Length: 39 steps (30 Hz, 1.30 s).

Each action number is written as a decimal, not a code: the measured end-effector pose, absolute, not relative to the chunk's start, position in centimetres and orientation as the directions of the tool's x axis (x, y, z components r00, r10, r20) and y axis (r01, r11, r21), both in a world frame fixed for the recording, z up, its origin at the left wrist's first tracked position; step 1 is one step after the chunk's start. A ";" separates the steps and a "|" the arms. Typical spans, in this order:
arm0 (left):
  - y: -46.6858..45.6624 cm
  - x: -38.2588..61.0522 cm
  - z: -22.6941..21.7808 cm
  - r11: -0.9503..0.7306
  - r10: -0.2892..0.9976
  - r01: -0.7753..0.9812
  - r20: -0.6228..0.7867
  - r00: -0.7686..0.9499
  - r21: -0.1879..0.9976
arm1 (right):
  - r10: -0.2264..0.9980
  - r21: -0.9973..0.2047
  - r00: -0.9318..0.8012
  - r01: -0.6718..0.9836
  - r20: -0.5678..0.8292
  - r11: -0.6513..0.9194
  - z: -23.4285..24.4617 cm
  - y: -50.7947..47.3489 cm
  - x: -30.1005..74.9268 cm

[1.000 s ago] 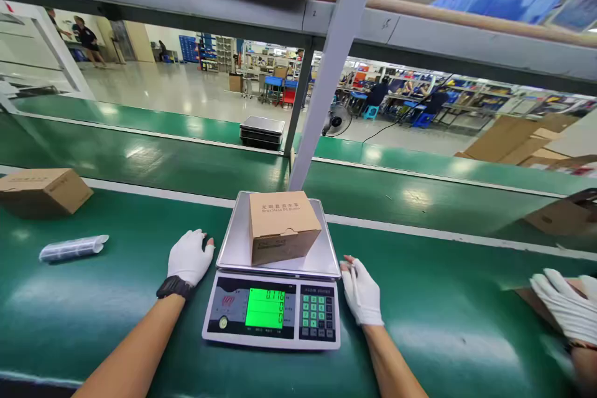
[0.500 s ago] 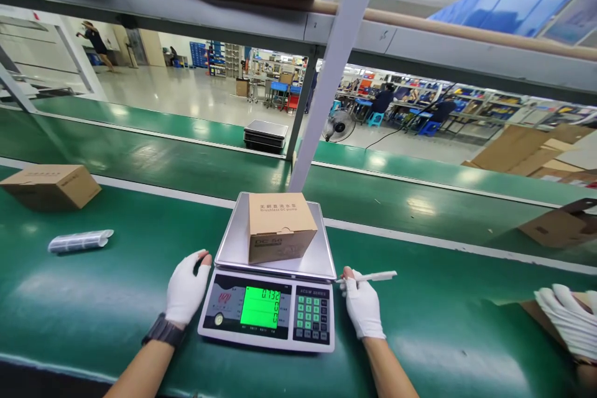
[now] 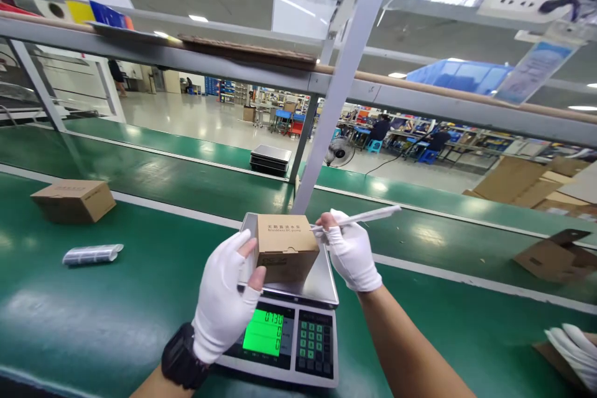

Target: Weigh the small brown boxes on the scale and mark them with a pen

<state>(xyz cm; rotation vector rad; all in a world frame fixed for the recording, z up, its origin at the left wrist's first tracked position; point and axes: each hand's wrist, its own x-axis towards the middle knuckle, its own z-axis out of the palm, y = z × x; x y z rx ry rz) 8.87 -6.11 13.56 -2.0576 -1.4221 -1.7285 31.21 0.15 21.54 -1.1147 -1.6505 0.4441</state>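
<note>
A cardboard box printed "Brushless DC pump" sits on the metal plate of a digital scale with a lit green display. My left hand, in a white glove with bare thumb and fingertip, is at the box's left side, fingers apart. It covers part of the scale; whether it touches the box I cannot tell. At the box's right side, my gloved right hand grips a slim white pen-shaped tool, its thin end toward the box.
Another closed carton and a clear rolled plastic piece lie left on the green belt. A metal post rises behind the scale. At right are an open carton and a co-worker's gloved hand.
Both hands have moved up from beside the scale to either side of the box. The pen-shaped tool rose with my right hand. The view has tilted upward.
</note>
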 end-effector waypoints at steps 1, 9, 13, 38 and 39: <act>-6.0 9.4 14.1 -0.577 0.548 0.696 0.834 -0.058 0.428 | 0.829 -0.729 -0.064 0.441 0.556 0.524 22.2 0.4 30.4; -5.9 9.0 14.7 -0.571 0.537 0.736 0.843 0.000 0.363 | 0.809 -0.695 -0.117 0.452 0.576 0.559 22.7 2.3 28.9; -5.4 9.1 13.9 -0.586 0.529 0.755 0.845 0.080 0.295 | 0.831 -0.724 -0.109 0.439 0.546 0.533 21.9 2.4 28.9; -4.9 10.1 13.0 -0.605 0.450 0.728 0.893 -0.023 0.324 | 0.929 -0.561 -0.217 0.747 0.301 0.357 22.9 4.4 26.7; -5.0 10.1 13.0 -0.604 0.450 0.727 0.892 -0.026 0.326 | 0.928 -0.550 -0.219 0.755 0.302 0.357 22.9 4.4 26.7</act>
